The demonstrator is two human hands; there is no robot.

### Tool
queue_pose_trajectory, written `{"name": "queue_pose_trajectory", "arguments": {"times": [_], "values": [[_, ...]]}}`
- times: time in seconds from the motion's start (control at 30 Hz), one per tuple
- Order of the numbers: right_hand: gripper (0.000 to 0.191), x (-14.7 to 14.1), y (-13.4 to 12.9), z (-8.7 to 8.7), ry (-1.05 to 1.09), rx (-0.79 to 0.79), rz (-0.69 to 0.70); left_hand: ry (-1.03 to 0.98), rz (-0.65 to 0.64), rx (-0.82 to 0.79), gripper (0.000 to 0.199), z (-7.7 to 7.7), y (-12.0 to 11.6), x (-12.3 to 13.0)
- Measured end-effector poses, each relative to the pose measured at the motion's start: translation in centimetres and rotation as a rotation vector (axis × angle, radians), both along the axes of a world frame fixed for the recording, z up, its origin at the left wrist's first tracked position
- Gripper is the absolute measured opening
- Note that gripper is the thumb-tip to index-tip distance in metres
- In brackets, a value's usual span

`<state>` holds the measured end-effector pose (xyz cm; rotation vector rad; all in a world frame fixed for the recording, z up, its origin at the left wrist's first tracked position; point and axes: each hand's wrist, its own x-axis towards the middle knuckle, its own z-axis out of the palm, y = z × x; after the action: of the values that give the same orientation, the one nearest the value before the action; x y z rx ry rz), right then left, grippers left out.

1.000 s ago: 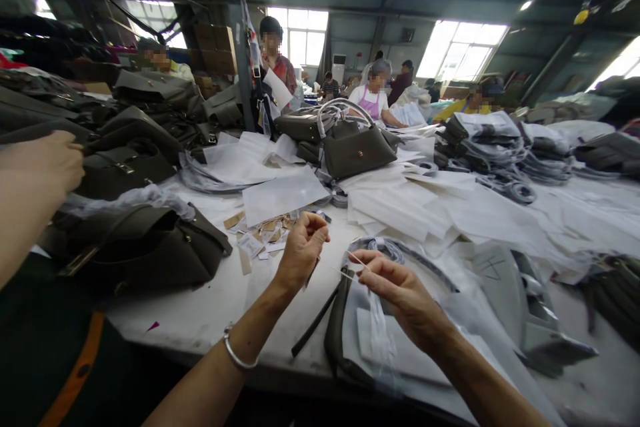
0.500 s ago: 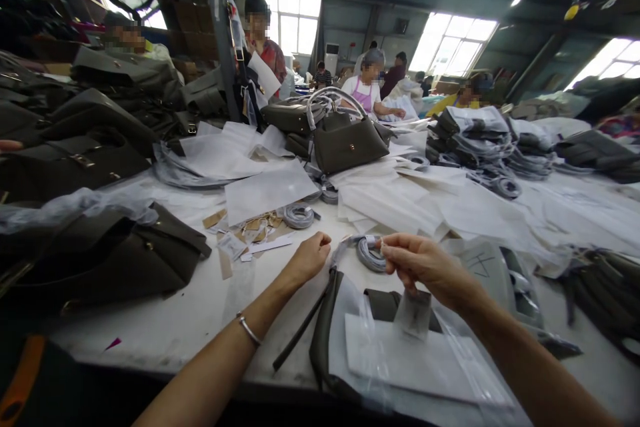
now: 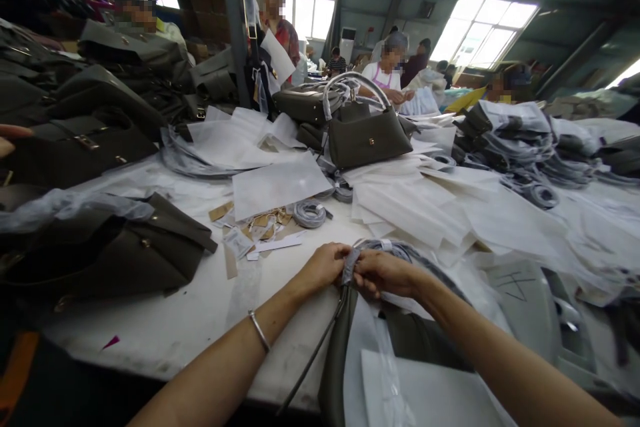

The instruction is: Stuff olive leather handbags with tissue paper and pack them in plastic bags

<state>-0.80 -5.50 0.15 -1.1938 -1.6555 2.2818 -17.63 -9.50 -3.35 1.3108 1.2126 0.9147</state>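
Observation:
A dark olive handbag (image 3: pixel 336 353) lies in front of me, partly covered by clear plastic and a white sheet (image 3: pixel 420 390). Its handle (image 3: pixel 351 268) is wrapped in grey film and rises between my hands. My left hand (image 3: pixel 327 265) is closed on the near-left side of this handle, fingertips pinched. From the other side my right hand (image 3: pixel 387 273) grips it too, fingers curled and partly hidden. A thin dark strap hangs down to the left of the bag. Behind my right hand sits a coiled, wrapped strap (image 3: pixel 395 248).
Another olive handbag (image 3: pixel 165 240) lies at left, with more bags piled behind. Paper tags (image 3: pixel 270 220) and a coiled strap (image 3: pixel 310 213) lie ahead. White sheets (image 3: pixel 415 200) spread at right; a tape dispenser (image 3: pixel 530 300) stands nearby. Co-workers are across the table.
My right hand has moved left from over the bag to the wrapped handle, meeting my left hand there. The small clear packet under it is no longer visible. The view has shifted slightly.

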Motion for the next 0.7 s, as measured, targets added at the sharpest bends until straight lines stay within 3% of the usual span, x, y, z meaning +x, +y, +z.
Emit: {"name": "queue_pose_trajectory", "arguments": {"times": [0.17, 0.43, 0.57, 0.7], "values": [[0.015, 0.5, 0.4, -0.6, 0.178, -0.130, 0.006, 0.175, 0.045, 0.058, 0.024, 0.2, -0.1, -0.1], [0.016, 0.1, 0.1, -0.5, 0.066, -0.155, -0.072, 0.421, 0.118, 0.217, 0.007, 0.9, -0.9, -0.6], [0.013, 0.2, -0.8, 0.1, -0.056, 0.175, -0.057, 0.377, 0.185, 0.211, 0.017, 0.7, -0.5, -0.9], [0.025, 0.7, -1.6, 0.4, -0.317, 0.531, -0.015, 0.192, 0.136, 0.151, 0.037, 0.4, 0.0, -1.4]]}}
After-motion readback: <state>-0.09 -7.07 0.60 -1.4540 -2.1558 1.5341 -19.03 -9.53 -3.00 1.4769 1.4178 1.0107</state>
